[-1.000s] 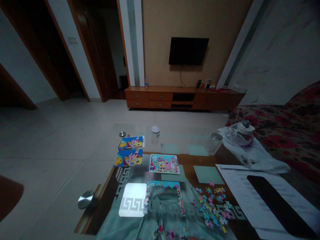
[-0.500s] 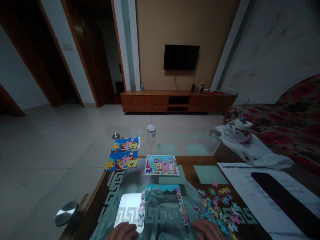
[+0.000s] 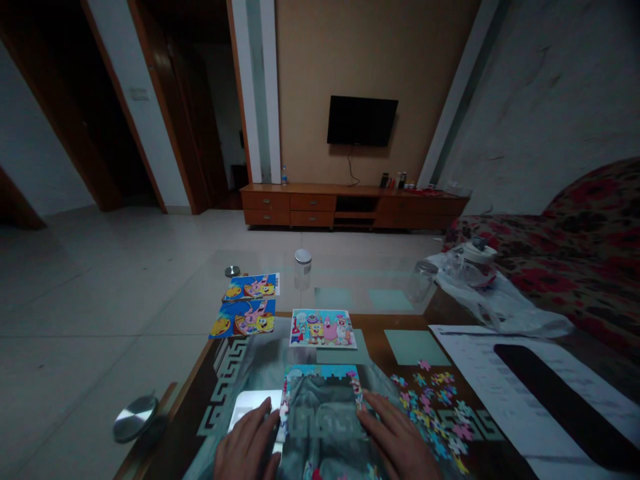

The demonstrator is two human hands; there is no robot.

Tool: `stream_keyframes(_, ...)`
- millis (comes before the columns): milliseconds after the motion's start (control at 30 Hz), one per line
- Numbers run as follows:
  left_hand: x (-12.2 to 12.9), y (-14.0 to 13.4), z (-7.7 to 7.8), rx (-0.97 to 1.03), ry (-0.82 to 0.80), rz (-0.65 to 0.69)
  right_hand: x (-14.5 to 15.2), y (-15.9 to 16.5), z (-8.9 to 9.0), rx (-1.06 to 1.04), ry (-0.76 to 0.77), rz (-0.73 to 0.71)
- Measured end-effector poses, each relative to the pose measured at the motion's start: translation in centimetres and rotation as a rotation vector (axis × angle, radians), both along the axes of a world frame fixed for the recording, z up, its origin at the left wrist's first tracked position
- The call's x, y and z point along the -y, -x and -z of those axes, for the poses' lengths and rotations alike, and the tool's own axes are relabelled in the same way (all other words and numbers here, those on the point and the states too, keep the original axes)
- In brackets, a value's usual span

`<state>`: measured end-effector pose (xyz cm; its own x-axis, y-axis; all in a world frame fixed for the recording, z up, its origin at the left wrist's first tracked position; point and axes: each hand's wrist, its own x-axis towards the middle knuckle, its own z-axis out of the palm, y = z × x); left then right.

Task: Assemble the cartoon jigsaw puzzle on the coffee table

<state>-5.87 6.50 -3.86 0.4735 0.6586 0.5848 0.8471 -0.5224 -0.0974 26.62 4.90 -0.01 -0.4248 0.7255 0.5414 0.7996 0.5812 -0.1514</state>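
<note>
Puzzle border [image 3: 321, 371] lies between left hand [image 3: 246, 441] and right hand [image 3: 397, 437], both loosely spread, right touching its edge.

Around one multicoloured rectangular jigsaw border [image 3: 323, 372], two bare hands are counted: left hand [image 3: 247, 440] at 8 o'clock, right hand [image 3: 397, 437] at 4. Two clear lidded jars [image 3: 303, 273] are logged, 12 and 1; two blue cartoon-printed cards [image 3: 243, 319], 10 to 11; one white-bordered cartoon picture [image 3: 323, 329], 12. Small multicoloured loose pieces [image 3: 433, 413], 2 to 4: too crowded to be counted.
</note>
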Motion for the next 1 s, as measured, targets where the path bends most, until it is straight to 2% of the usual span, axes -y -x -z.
stream_keyframes(167,-0.4,-0.8,-0.7,0.251,0.225,-0.025,-0.7,0.2,-0.2,0.017,0.002,-0.017)
stream_keyframes(267,-0.5,-1.5,-0.7,0.338,0.289,-0.018,-0.9,0.1,-0.2,0.026,-0.032,-0.035)
stream_keyframes(600,-2.3,-1.2,-1.1,0.353,0.291,0.103,-0.9,0.4,-0.1,0.007,-0.030,0.002)
stream_keyframes(1000,-2.5,-1.9,-3.5,0.357,0.218,0.140,-0.9,0.5,-0.8,-0.076,0.032,0.036)
